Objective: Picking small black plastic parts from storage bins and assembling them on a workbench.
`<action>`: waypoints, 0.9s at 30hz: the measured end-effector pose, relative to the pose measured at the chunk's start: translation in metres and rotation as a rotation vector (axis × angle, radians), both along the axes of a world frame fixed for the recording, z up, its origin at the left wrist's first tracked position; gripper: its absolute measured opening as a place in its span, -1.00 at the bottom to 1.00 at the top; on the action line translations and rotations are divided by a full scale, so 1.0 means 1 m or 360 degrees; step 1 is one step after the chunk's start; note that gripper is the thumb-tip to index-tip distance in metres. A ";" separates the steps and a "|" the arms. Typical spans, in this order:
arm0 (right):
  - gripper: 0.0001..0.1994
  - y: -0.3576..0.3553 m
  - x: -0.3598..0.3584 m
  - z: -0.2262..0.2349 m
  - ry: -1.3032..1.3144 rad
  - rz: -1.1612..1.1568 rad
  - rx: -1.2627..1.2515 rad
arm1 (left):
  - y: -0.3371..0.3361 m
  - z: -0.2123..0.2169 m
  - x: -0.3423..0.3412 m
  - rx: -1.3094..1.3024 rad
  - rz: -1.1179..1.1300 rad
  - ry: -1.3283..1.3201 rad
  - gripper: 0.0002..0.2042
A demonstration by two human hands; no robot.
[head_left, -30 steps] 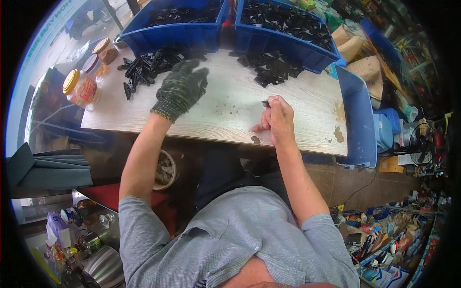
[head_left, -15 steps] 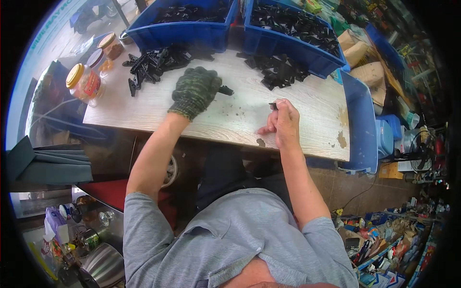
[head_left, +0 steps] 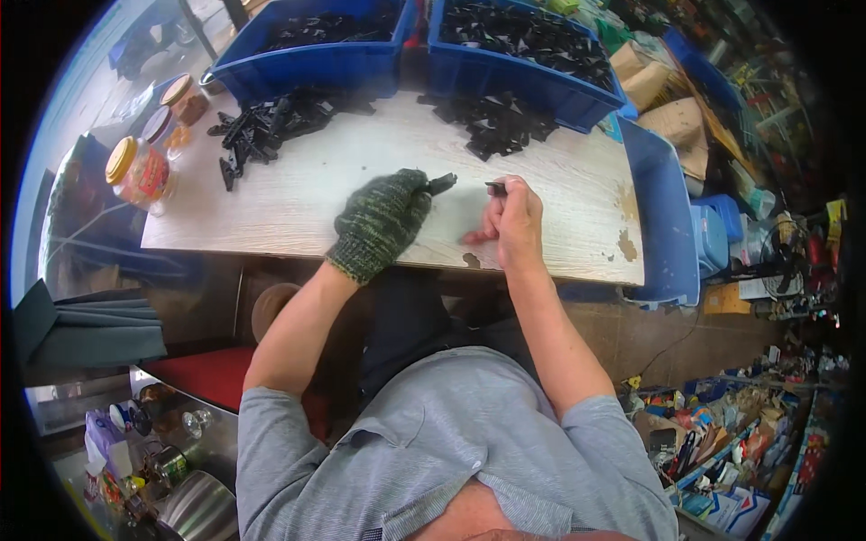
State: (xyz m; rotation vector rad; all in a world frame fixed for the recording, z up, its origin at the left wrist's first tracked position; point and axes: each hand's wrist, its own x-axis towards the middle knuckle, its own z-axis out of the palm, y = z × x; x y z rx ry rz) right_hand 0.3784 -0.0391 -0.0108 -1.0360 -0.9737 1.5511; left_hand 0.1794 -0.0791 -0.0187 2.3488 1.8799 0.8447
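My left hand (head_left: 382, 221), in a dark green knitted glove, is closed round a long black plastic part (head_left: 442, 184) whose end sticks out to the right. Bare, my right hand (head_left: 512, 221) pinches a small black plastic piece (head_left: 495, 188) between thumb and forefinger. The two pieces face each other a short way apart, above the front middle of the pale wood-grain table (head_left: 289, 198). Behind my left hand lies a heap of long black parts (head_left: 271, 126). Another heap, of smaller black pieces (head_left: 496, 124), lies beyond my right hand.
Two blue bins full of black parts, one at left (head_left: 311, 65) and one at right (head_left: 523, 83), stand along the table's far side. Lidded jars (head_left: 140, 171) stand at the left edge. A blue tub (head_left: 666, 216) adjoins the right edge.
My left hand has come nearer to me and to the right with the black part, closer to the right hand. The right hand keeps its pinch. The whole view has shifted slightly.
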 end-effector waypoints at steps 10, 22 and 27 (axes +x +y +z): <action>-0.68 -0.007 -0.005 0.001 -0.0144 -0.0153 0.0110 | 0.000 -0.004 0.053 -0.0183 -0.0172 -0.1050 -0.78; -0.75 -0.002 0.005 -0.004 -0.0378 -0.0168 0.0406 | 0.006 -0.014 0.102 -0.0014 0.0127 -0.1355 -0.70; -0.75 0.001 0.007 0.001 -0.0355 -0.0193 0.0282 | 0.010 -0.031 0.094 0.0015 -0.0031 -0.1569 -0.75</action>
